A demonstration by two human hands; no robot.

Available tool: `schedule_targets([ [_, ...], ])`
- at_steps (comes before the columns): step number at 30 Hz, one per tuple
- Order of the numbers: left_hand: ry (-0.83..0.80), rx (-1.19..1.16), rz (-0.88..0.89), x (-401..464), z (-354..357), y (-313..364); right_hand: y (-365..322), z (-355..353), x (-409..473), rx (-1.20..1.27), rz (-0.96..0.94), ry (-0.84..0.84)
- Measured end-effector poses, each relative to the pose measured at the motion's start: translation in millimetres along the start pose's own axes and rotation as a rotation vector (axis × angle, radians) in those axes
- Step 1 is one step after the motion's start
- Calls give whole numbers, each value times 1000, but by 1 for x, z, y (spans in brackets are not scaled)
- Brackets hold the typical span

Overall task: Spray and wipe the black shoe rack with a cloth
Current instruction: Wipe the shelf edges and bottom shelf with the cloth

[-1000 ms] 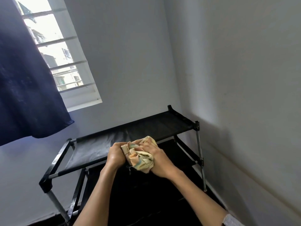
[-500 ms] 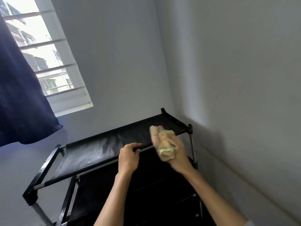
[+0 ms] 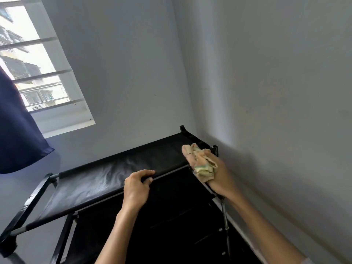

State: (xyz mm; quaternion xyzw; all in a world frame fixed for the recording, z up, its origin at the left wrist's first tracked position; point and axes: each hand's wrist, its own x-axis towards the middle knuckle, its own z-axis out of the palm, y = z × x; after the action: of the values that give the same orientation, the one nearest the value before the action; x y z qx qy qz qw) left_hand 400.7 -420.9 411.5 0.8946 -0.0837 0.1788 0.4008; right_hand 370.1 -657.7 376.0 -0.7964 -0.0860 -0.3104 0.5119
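Grey walls corner the black fabric-tiered shoe rack (image 3: 106,180). Our left hand (image 3: 136,188) grips its front rail; our right hand (image 3: 219,176) bunches the crumpled yellow cloth (image 3: 200,161) at the right edge — next, we judge, wiping leftward.

Head view: black shoe rack (image 3: 106,180) in a room corner, both hands on its top tier.

Left hand (image 3: 136,187) grips the front bar of the top shelf, fingers curled over it. Right hand (image 3: 217,176) clasps a crumpled pale yellow cloth (image 3: 200,161) at the shelf's right end, near the grey wall (image 3: 276,92). Window (image 3: 36,73) and dark blue curtain (image 3: 17,134) at upper left.
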Motion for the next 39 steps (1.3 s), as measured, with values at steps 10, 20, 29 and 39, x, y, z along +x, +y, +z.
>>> schedule_targets([
  [10,-31,57,38,2,-4,-1,-16,31,-9,-325,-117,-294],
  [20,-25,27,31,4,-5,-4,-34,17,17,-373,190,-294],
  [29,-20,22,36,3,-4,-1,-23,-6,20,-592,158,-351],
  [39,30,49,38,-1,1,1,-52,48,-2,-574,57,-316],
])
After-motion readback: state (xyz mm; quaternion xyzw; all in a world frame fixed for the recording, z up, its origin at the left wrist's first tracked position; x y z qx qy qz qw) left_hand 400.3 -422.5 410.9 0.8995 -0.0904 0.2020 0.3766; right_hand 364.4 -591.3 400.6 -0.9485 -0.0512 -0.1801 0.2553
